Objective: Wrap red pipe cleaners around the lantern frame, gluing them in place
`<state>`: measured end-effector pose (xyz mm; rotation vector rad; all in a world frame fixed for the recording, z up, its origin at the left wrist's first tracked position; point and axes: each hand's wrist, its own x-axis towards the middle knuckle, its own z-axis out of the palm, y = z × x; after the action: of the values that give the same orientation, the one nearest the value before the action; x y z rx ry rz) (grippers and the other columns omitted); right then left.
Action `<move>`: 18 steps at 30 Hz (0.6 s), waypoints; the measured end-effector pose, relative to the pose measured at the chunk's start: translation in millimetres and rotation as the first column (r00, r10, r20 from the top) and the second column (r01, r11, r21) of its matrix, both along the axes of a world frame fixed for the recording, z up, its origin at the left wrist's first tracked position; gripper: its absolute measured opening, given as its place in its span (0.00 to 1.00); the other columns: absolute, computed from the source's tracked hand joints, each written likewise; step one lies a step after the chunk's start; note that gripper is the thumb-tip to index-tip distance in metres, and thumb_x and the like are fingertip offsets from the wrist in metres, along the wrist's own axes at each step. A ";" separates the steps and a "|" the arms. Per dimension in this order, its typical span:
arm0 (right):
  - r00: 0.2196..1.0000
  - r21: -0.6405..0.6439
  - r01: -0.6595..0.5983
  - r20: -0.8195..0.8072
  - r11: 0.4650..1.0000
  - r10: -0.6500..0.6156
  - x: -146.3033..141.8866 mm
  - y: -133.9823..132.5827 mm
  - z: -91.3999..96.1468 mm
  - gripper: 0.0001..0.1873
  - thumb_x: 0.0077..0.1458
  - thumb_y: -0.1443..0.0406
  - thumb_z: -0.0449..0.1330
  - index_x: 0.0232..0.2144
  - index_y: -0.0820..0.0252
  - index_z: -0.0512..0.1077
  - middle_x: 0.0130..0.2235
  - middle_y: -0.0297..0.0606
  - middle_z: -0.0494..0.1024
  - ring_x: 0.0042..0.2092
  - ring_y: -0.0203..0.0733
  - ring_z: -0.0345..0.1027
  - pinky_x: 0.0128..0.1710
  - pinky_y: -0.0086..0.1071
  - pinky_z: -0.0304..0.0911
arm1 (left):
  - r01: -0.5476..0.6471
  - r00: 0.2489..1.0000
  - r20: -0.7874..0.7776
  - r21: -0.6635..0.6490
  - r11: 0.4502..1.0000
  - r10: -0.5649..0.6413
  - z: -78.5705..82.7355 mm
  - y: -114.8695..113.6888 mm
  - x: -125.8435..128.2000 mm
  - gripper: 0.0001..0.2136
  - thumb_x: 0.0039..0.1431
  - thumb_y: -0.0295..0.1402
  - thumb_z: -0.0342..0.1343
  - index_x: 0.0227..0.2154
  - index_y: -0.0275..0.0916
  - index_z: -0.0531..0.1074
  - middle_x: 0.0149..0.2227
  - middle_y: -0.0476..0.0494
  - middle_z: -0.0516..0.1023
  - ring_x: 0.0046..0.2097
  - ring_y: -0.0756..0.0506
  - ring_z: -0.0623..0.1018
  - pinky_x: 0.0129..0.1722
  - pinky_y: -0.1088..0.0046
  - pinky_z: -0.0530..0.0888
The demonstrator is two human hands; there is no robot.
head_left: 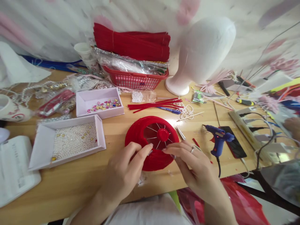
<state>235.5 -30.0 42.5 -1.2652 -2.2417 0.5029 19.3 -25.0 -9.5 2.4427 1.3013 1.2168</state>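
Observation:
A round red fuzzy ring-shaped piece (134, 132) lies on the table in front of me, its rows looking like wound chenille stems. Pale wire spokes run across its opening to a small red hub (162, 135). My left hand (125, 167) pinches the near inner edge of the ring with thumb and finger. Beside it my right hand (195, 164), wearing a ring, is closed on the same edge a little to the right. Part of the near side is hidden under the fingers. Loose red chenille stems (152, 105) lie beyond it.
Right of the hands are tweezers (181, 133), a blue glue gun (219, 139), a phone (234, 145) and a power strip (248, 134). Bead trays (100, 131) stand left. Behind are a red basket (136, 79) and a white foam head (206, 47). Another person's hand (292, 126) shows far right.

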 end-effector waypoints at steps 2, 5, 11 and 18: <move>0.997 0.015 0.077 0.002 0.997 -0.077 -10.8 -9.0 -0.1 0.17 0.64 0.76 0.49 0.48 0.56 0.70 0.45 0.35 0.78 0.46 0.35 0.71 0.44 0.28 0.66 | -0.034 0.999 -0.002 0.018 0.999 0.035 2.2 3.1 -1.4 0.15 0.64 0.19 0.55 0.51 0.37 0.72 0.35 0.48 0.76 0.36 0.51 0.76 0.36 0.75 0.70; 0.990 0.014 0.138 0.009 0.990 -0.138 -26.8 -17.1 0.3 0.17 0.64 0.76 0.50 0.49 0.56 0.69 0.45 0.34 0.78 0.47 0.34 0.72 0.47 0.27 0.65 | -0.072 0.997 0.016 0.018 0.997 0.072 4.0 6.9 -7.4 0.16 0.63 0.17 0.56 0.51 0.36 0.72 0.36 0.48 0.76 0.36 0.51 0.76 0.38 0.76 0.70; 0.990 0.026 0.137 0.030 0.990 -0.138 -34.9 -15.9 -0.6 0.18 0.64 0.76 0.50 0.50 0.55 0.70 0.45 0.34 0.79 0.45 0.34 0.72 0.44 0.27 0.66 | 0.042 0.999 0.029 -0.096 0.994 -0.039 -1.9 7.1 -20.8 0.18 0.67 0.20 0.49 0.57 0.40 0.69 0.40 0.46 0.71 0.39 0.51 0.74 0.38 0.75 0.72; 0.993 0.045 0.105 0.050 0.993 -0.107 -27.2 -18.4 -2.1 0.18 0.65 0.75 0.51 0.52 0.55 0.69 0.48 0.36 0.77 0.49 0.33 0.71 0.46 0.26 0.66 | 0.100 0.995 0.007 -0.207 0.973 -0.101 -4.7 6.6 -23.5 0.19 0.69 0.21 0.45 0.58 0.41 0.66 0.42 0.45 0.66 0.41 0.49 0.72 0.42 0.71 0.74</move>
<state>208.3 -48.4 40.3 -1.3821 -2.2022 0.3850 -4.2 -18.5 -14.2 2.3326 1.2207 0.9983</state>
